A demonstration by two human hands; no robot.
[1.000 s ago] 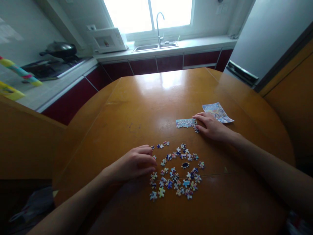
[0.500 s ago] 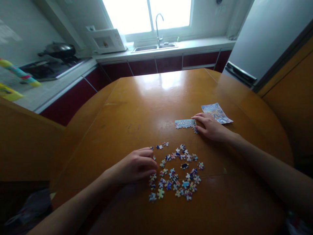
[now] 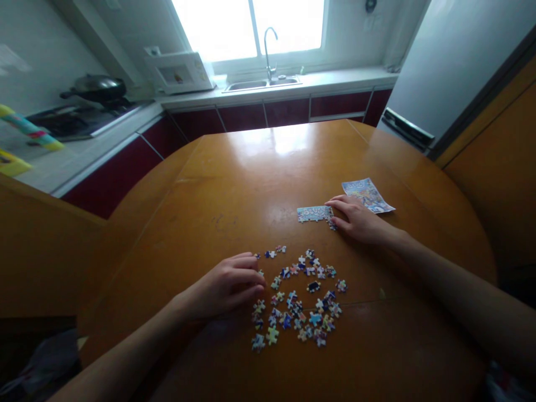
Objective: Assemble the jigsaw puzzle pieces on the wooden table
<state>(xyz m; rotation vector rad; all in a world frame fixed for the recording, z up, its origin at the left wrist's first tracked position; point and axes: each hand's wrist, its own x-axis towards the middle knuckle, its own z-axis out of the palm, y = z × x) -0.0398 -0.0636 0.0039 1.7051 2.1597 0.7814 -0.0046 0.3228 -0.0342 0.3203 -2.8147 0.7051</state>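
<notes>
Loose puzzle pieces (image 3: 286,320) lie scattered on the wooden table, several of them in a rough ring. My left hand (image 3: 234,283) rests at their left edge, fingers curled; whether a piece is under the fingertips is hidden. Farther back, a joined strip of puzzle (image 3: 313,214) lies flat, with a few pieces hanging from its right end. My right hand (image 3: 355,219) touches that right end, thumb and fingers apart around the edge pieces. Behind this hand lies a printed picture sheet (image 3: 368,194), partly covered by it.
The round wooden table (image 3: 234,184) fills the middle. Beyond it stand a counter with a sink (image 3: 247,85), a microwave (image 3: 181,72), and a pan (image 3: 98,88) on the stove at left. A fridge (image 3: 456,67) stands at right.
The whole view has shifted slightly, moving things a little left and down. Both hands keep nearly the same places relative to the pieces and the strip.
</notes>
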